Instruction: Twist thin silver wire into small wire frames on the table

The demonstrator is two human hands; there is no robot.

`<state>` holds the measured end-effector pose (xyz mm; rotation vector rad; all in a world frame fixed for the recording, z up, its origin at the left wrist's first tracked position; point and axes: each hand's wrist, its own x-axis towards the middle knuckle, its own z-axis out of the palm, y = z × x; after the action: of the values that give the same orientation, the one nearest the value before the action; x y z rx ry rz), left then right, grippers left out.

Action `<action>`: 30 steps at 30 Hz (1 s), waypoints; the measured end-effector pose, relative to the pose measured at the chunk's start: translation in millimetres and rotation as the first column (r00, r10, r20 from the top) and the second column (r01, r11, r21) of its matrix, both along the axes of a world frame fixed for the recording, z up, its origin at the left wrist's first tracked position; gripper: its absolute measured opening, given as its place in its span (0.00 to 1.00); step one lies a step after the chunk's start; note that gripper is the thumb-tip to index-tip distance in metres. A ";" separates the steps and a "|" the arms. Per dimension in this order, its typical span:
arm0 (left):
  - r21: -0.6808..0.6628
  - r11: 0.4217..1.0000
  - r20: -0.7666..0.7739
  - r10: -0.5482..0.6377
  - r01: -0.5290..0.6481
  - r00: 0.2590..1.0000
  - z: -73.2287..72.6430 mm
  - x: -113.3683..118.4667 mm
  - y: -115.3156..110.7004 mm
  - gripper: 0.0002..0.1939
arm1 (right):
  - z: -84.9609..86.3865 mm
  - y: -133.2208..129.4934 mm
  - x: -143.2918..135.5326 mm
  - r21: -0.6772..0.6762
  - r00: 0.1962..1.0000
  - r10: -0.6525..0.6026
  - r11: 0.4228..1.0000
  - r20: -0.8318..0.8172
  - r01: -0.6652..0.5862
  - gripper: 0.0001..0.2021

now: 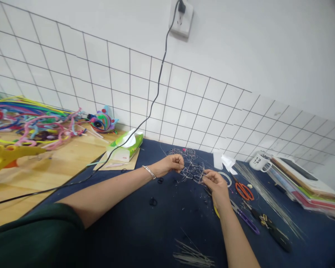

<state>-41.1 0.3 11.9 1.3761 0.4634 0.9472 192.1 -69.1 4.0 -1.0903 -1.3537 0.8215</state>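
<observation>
Head view: both hands on one wire tangle (194, 172), sitting mid-scene toward the far side, over dark cloth (139, 234). Left hand (171, 163) clamped on its left edge, thumb against fingertips. Right hand (216, 184) pinching its right edge, thumb and fingers. Hands apart, mesh spanning the gap. Second looped wire clump (189, 152) just beyond, close to the wall grid (167, 96); can't tell if the two touch.

Room: widest stretch is near side, between the forearms, only small black loops (153, 201) and clippings there. Cut wire pieces (192, 256) at the near edge of view. Far side tight, grid right behind the clump.

Right side crowded: orange-handled scissors (244, 191), purple-handled scissors (248, 221) and black-handled pliers (277, 234) sit right of the right forearm. Long wire strands (268, 199) run diagonally past them. Mug (259, 162) and book stack (309, 186) at far right.

Left: cloth edge meets wooden surface (75, 160). Tissue pack (125, 147) far left of the left hand. Black cable (159, 83) drops from the wall outlet (181, 22), crosses the pack, runs left along that edge.
</observation>
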 end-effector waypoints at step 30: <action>-0.094 0.971 0.019 -0.217 0.218 0.976 -26.1 12.4 -8.3 0.25 | 28.5 -21.4 -16.2 0.234 0.881 0.068 0.952 0.469 -0.198 0.04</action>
<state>-28.7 -8.0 -14.2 1.3056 0.3389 0.7415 175.9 -90.5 32.5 -1.0079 -1.8976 0.4612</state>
